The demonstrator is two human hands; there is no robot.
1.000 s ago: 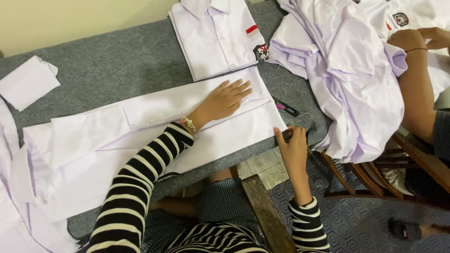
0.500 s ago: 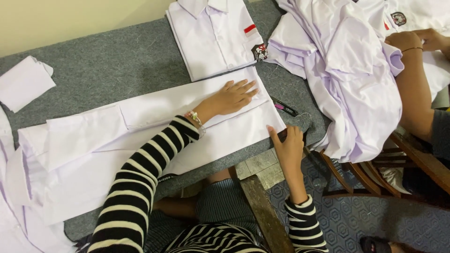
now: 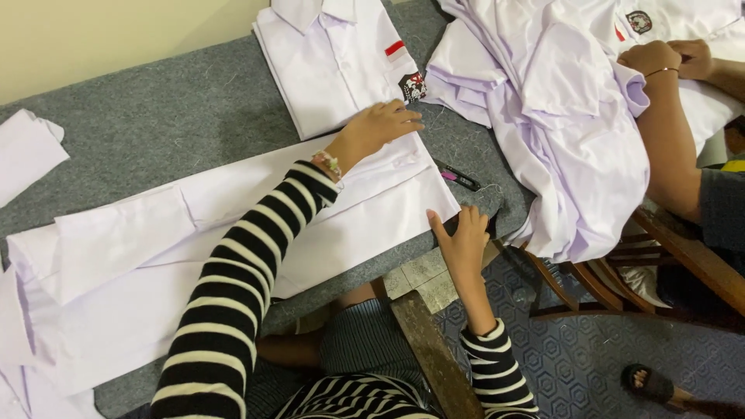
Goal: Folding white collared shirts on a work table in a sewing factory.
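A long white garment [image 3: 233,233] lies spread flat across the grey felt surface [image 3: 155,116], reaching from its left end to its near right corner. The left hand [image 3: 380,128], arm outstretched in a striped sleeve, presses open and palm-down on the garment's far right end, just below a folded white shirt [image 3: 334,62]. The right hand [image 3: 464,240] rests at the garment's near right corner, fingers loosely curled, its grip holding nothing visible; right of it lie a dark pen [image 3: 459,178] and a heap of white shirts [image 3: 559,116].

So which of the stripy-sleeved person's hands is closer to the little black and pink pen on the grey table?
The right hand. It grips the table edge just below the black and pink pen, while the left hand lies flat on the white cloth, further off to the pen's left.
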